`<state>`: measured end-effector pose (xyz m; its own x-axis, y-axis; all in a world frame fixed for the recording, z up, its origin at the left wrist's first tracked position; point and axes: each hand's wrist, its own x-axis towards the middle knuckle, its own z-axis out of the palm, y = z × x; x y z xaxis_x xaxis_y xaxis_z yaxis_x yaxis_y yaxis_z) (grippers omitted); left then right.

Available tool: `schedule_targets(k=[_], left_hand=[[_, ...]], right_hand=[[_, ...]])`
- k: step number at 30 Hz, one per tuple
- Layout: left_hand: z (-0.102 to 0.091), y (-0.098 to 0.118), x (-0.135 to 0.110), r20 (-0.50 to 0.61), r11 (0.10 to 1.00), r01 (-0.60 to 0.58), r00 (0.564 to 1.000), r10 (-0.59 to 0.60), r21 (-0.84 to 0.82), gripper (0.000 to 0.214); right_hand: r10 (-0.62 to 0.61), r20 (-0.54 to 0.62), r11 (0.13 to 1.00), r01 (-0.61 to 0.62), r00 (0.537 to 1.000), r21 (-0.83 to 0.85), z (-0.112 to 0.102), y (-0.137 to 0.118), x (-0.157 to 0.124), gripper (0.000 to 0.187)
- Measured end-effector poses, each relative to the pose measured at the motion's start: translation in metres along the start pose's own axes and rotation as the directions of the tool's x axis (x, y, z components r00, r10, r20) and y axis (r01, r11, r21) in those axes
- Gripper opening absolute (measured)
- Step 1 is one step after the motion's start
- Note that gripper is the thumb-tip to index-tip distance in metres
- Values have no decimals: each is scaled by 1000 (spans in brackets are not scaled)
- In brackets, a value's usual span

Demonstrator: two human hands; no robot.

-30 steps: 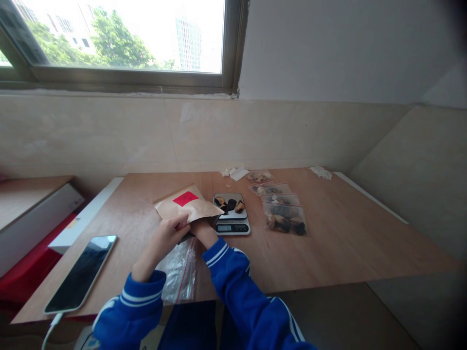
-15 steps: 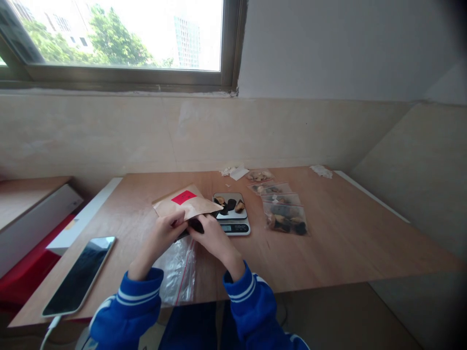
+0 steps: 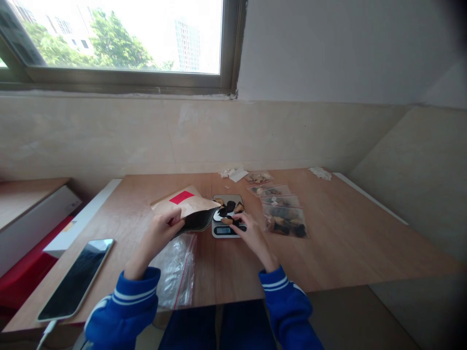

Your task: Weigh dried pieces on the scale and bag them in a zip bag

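My left hand (image 3: 166,231) is closed on the near edge of a brown paper pouch (image 3: 195,204) with a red label; the pouch lies tilted with its dark mouth open toward the scale. Over the front of a small digital kitchen scale (image 3: 216,230), my right hand (image 3: 251,234) pinches a dried slice (image 3: 226,221), brown with a dark part, just above or touching the plate. Several dried dark and tan pieces (image 3: 230,206) rest on the scale's plate. The figures on its display are too small to read.
Zip bags of dried pieces (image 3: 286,218) lie overlapping to the right of the scale. A clear plastic zip bag (image 3: 177,272) is in front of me. At left lies a phone (image 3: 76,279) with a cable. White scraps (image 3: 239,174) and a crumpled tissue (image 3: 321,173) sit near the wall.
My right hand has come out of the pouch mouth and moved right to the scale with a dried slice. My left hand has stayed on the pouch, whose mouth now shows wide open.
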<state>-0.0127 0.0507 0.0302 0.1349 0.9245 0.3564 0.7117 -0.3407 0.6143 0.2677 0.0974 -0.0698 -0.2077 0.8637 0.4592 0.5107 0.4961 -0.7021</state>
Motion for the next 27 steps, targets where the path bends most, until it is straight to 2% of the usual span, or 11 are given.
schedule_targets(k=[4, 8, 15, 20, 24, 26, 27], left_hand=[[-1, 1, 1, -6, 1000, -5, 1000, 5, 7, 30], [-3, 1, 0, -10, 1000, -4, 1000, 4, 5, 29], [-1, 0, 0, 3, 1000, 18, 1000, -18, -3, 30], [-1, 1, -1, 6, 1000, 22, 1000, -21, -13, 30], [-1, -1, -2, 15, 1000, 26, 1000, -26, -12, 30], [-1, -1, -3, 13, 1000, 27, 1000, -27, -10, 30], [0, -1, -3, 12, 1000, 27, 1000, -27, -10, 30]], right_hand=[[-121, 39, 984, 126, 992, -129, 9, 19, 20, 8], [-168, -1, 964, 164, 986, -209, 18, 30, 24, 13], [-138, -157, 952, 88, 978, -292, 18, 28, 3, 28], [-70, -202, 954, 6, 977, -300, 11, 29, 3, 31], [-61, -292, 980, 1, 955, -201, 8, 17, 0, 30], [-108, -307, 987, 64, 946, -150, 9, -2, -7, 31], [-164, -272, 982, 131, 948, -135, 11, -14, -10, 32]])
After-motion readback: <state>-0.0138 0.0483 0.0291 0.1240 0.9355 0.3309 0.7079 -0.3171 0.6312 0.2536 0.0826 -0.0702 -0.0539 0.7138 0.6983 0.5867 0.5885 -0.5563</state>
